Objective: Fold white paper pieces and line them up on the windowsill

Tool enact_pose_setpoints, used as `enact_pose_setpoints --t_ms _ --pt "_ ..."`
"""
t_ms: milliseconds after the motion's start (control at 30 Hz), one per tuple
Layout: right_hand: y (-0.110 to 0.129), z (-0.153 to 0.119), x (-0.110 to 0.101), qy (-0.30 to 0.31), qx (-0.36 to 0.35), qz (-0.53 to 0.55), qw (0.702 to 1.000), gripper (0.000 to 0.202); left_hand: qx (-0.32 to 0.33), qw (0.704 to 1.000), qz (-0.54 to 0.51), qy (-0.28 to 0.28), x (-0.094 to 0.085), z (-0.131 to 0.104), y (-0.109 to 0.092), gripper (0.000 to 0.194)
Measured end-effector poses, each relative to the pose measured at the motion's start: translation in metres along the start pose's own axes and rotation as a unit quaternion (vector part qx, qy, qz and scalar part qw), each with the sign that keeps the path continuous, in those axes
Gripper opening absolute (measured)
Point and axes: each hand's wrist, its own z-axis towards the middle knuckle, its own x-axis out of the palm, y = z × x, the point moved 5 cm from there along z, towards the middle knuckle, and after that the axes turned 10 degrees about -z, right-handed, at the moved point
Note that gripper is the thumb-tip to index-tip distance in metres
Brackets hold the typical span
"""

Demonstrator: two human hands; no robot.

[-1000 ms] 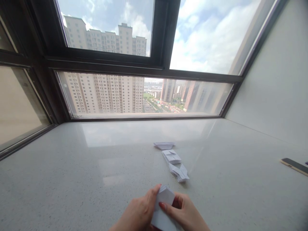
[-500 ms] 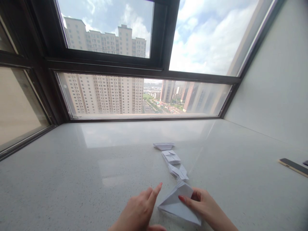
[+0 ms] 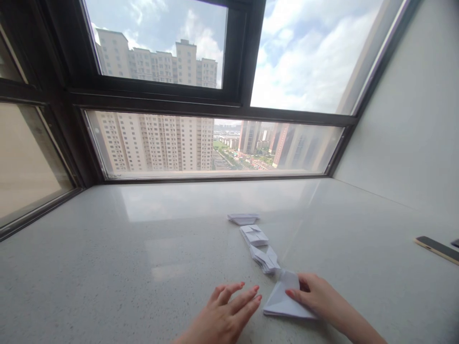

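My right hand [image 3: 315,296] grips a stack of folded white paper [image 3: 283,302] by its right side, thumb on top and the other fingers mostly hidden. To the left of that stack my left hand [image 3: 231,310] hovers or rests near the counter with its fingers apart, holding nothing. Just beyond the held stack lies a pile of angular folded paper pieces [image 3: 264,258]. Farther back come a squarish folded paper pile [image 3: 254,235] and a flat, boat-shaped folded paper piece [image 3: 244,219], all roughly in a line.
The speckled white counter [image 3: 107,267] runs back to a dark-framed window [image 3: 215,177]. A white wall [image 3: 401,129] borders it on the right. Near the right edge lies a dark, flat object with a light rim [image 3: 437,249], probably a phone.
My right hand has shifted right with the paper stack, which has turned somewhat. My left hand has moved a little right, and its fingers have spread out from a pointing pose.
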Motion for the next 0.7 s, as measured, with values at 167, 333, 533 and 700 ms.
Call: enact_pose_setpoints --t_ms 167,333,533,700 --pt "0.005 -0.004 -0.004 -0.047 0.028 -0.060 0.997 0.011 0.027 0.998 -0.040 0.033 0.009 0.009 -0.008 0.041" --pt "-0.003 -0.004 -0.003 -0.196 0.014 -0.124 0.973 0.014 0.023 0.992 -0.110 0.063 0.009 0.013 -0.009 0.039" --pt "-0.001 -0.010 0.001 -0.308 0.005 -0.230 0.923 0.038 0.014 0.989 -0.129 0.069 0.007 0.014 -0.009 0.042" --pt "0.003 -0.011 -0.001 -0.293 0.002 -0.245 0.924 0.037 0.013 0.990 -0.124 0.073 0.010 0.013 -0.008 0.040"
